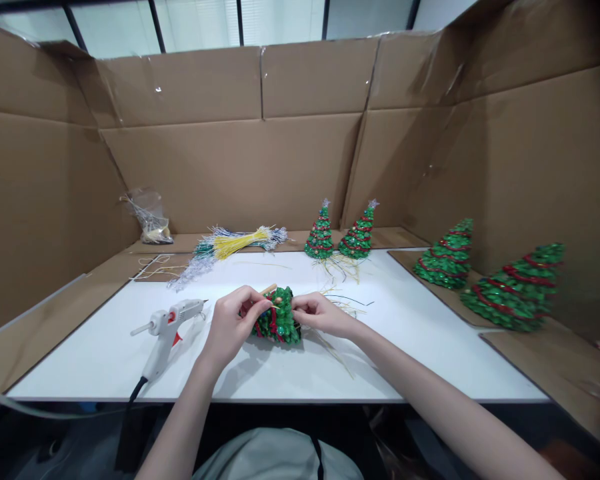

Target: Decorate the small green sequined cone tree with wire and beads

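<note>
A small green Christmas tree with red garland and tiny ornaments lies tilted on the white table, between my two hands. My left hand is closed in a pinch over its left side; a small pale tip shows at the fingertips, too small to name. At the tree's right end, my right hand has its fingers curled against the edge, gripping it. Thin yellowish wire stems stick out below the right hand. Behind the left fingers, part of a tan stick shows.
A white glue gun lies at left, its cable crossing the front edge. Behind are bundles of wire stems and a plastic bag. Two star-topped trees stand at the back, two larger trees at right. Cardboard walls surround the table.
</note>
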The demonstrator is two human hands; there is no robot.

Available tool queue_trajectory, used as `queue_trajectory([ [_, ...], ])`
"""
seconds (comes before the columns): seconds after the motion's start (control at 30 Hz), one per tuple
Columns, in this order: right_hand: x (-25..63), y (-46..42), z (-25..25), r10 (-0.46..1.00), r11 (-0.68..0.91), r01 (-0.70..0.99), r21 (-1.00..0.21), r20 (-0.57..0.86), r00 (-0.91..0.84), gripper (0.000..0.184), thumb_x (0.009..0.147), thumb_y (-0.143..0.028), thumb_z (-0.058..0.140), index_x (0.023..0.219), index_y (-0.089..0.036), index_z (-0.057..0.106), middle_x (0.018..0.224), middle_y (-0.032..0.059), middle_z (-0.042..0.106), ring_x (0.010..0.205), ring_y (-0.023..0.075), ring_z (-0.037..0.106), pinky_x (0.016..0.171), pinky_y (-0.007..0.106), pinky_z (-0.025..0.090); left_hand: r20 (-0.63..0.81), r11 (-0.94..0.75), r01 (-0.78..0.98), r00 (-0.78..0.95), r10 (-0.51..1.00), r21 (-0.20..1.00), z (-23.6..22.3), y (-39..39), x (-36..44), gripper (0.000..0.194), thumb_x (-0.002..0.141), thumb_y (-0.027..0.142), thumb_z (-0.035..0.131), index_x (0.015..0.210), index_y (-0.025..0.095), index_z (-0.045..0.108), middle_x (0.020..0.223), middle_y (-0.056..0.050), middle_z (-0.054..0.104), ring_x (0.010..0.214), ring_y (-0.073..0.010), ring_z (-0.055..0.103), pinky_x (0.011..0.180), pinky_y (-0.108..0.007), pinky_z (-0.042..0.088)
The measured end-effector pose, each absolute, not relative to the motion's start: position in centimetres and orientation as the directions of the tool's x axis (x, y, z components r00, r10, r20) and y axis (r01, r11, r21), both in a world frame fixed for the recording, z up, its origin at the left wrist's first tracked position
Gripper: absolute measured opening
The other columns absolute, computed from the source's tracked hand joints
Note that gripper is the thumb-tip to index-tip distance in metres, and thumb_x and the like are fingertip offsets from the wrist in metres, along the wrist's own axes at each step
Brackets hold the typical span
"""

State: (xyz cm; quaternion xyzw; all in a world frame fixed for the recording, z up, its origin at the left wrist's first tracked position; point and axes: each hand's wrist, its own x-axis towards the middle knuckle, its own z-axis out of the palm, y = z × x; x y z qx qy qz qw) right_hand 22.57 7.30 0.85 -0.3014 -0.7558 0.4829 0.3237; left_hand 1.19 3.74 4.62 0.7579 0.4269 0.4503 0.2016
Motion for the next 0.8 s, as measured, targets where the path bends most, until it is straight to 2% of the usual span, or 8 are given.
queue_trajectory([
  [0.4,22.53,7.42,0.65,0.762,0.350,0.122,-0.929,0.206,-0.613,0.037,0.083,-0.042,0.057,0.062,-0.014,0.046,0.055,-0.0064,0.028,0.052,0.0071,0.025,0.049,0.023,0.019,0.512,-0.553,0.469,0.225,0.829,0.689,4.62,3.89,1.35,0.024,0.086,0.032,0.058,0.069,0.016,0.058,0.063,0.001,0.058,0.057,-0.0101,0.050,0.056,-0.020,0.038],
  [0.8,22.47,7.27,0.82,0.771,0.355,0.135,-0.925,0.208,-0.601,0.034,0.083,-0.039,0.056,0.063,-0.014,0.048,0.054,-0.0065,0.027,0.052,0.0072,0.025,0.049,0.023,0.019,0.513,-0.557,0.465,0.232,0.827,0.688,4.40,3.95,1.15,0.024,0.086,0.033,0.057,0.069,0.016,0.059,0.064,0.001,0.059,0.058,-0.0100,0.051,0.057,-0.020,0.039],
])
